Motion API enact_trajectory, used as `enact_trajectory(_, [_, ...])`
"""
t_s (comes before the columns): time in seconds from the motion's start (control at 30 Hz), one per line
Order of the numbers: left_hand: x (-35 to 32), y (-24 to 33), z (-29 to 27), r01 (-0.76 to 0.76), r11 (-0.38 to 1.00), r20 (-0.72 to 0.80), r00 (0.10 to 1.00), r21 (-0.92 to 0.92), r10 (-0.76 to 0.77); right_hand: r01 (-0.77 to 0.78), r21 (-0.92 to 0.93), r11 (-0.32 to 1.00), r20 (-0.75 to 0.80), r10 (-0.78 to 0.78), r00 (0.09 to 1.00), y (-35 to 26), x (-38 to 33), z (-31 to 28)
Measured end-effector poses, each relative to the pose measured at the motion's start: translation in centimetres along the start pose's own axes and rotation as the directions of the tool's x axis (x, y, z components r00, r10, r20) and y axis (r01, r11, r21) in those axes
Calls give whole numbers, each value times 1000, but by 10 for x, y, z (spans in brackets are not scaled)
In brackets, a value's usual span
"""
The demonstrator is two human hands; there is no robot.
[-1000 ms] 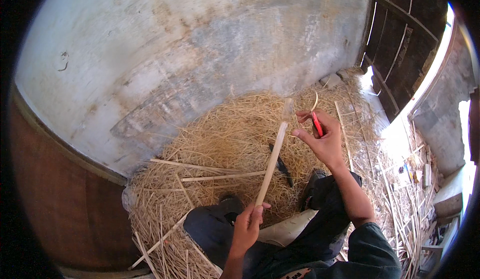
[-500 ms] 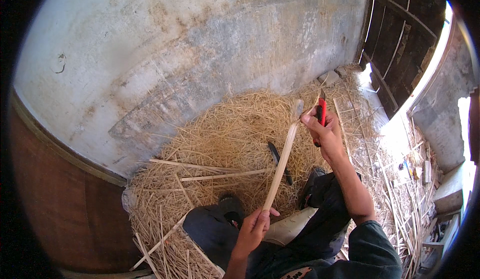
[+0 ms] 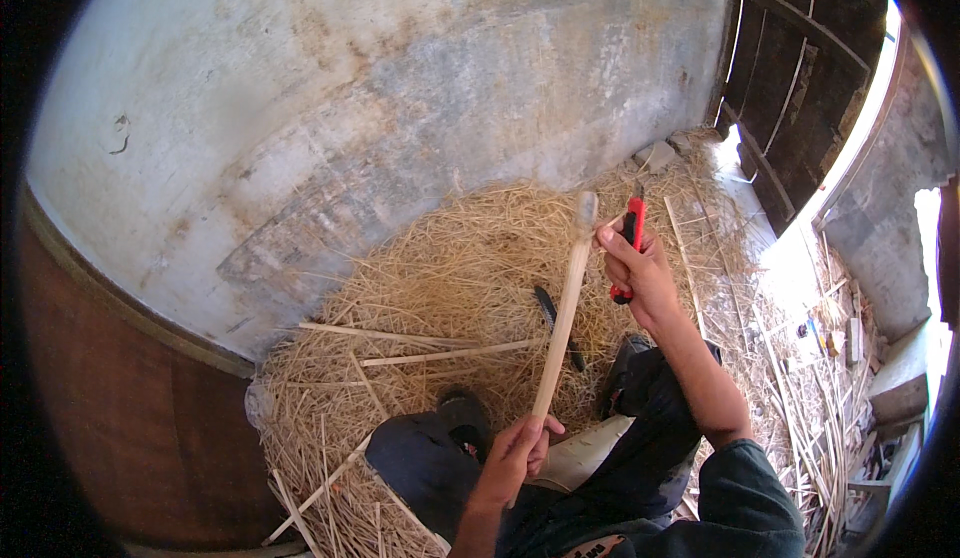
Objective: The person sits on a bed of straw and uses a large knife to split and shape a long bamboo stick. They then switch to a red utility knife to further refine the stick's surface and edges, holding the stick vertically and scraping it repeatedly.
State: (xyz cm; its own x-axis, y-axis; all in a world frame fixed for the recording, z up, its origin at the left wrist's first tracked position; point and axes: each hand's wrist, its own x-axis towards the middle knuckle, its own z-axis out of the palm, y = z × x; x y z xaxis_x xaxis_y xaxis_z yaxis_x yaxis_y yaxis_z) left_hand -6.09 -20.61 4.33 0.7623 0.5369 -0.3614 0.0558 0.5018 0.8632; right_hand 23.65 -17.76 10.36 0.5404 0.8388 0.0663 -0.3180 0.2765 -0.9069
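Observation:
My left hand is closed around the lower part of a long pale wooden strip bundle, which slants up and away from me. Its far end carries a greyish, shiny wrapping, perhaps clear tape. In my right hand is a red and black utility knife, held upright with its blade end up. The thumb and forefinger of that hand pinch close beside the wrapped end; whether they hold a bit of it is too small to tell.
Straw covers the floor, with loose pale strips on it. A black elongated tool lies behind the bundle. Ahead stands a stained wall; a dark plank door is at the right, a brown panel at the left.
The bundle's wrapped end has shifted slightly left and up. Its lower end now shows below my left hand. My right hand has moved a little left with the knife.

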Motion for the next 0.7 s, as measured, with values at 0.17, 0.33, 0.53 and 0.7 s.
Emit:
enact_trajectory(0.17, [8, -2, 9, -132, 991, -85, 987, 31, 134, -15, -99, 995, 6, 16, 1000, -6, -5, 5])
enact_trajectory(0.33, [20, -11, 11, -190, 965, -113, 971, 183, 212, 123, -299, 946, 52, -113, 992, -2, -8, 9])
enact_trajectory(0.53, [23, -24, 9, -270, 918, -85, 948, 292, 306, 391, -425, 816, -62, -457, 887, 1, -4, 7])
enact_trajectory(0.7, [20, -22, 8, -225, 937, -164, 948, 266, 274, 235, -521, 821, -58, -309, 949, -7, -8, 5])
